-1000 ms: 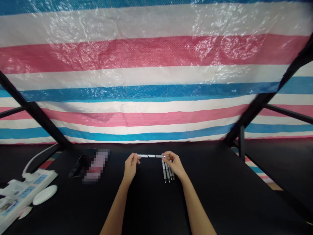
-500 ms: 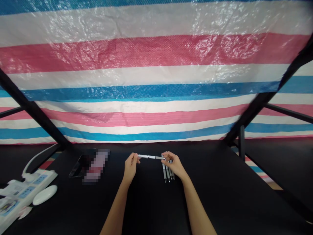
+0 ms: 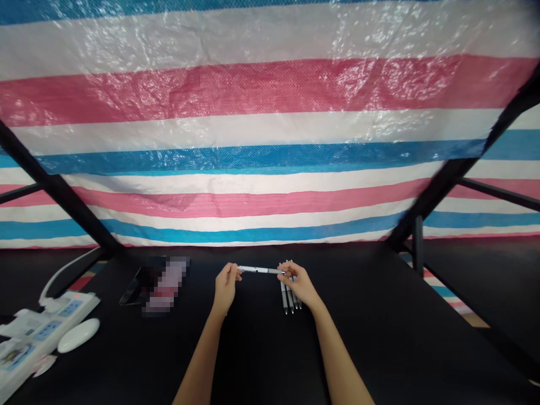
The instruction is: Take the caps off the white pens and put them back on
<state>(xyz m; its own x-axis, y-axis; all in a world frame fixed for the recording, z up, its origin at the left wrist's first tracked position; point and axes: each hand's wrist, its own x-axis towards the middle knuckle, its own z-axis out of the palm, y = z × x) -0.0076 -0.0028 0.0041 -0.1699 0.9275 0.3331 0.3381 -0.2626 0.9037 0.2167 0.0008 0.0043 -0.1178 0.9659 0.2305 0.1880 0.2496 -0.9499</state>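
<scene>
A white pen (image 3: 260, 270) with a grey grip section lies nearly level between my two hands. My left hand (image 3: 226, 284) pinches its left end. Thumb and fingers of my right hand (image 3: 298, 283) close on the grey end at the right. Below and partly behind my right hand, several similar pens (image 3: 289, 298) rest side by side on the black table (image 3: 265, 343), their tips toward me. My right hand hides the middle of those pens.
To the left lie a dark phone-like device (image 3: 134, 287) and a blurred-out pinkish item (image 3: 166, 287). A white power strip (image 3: 50, 332) with plugs and a white oval object (image 3: 79, 336) sit farther left. Black frame bars (image 3: 84, 211) and a striped sheet (image 3: 261, 202) stand behind.
</scene>
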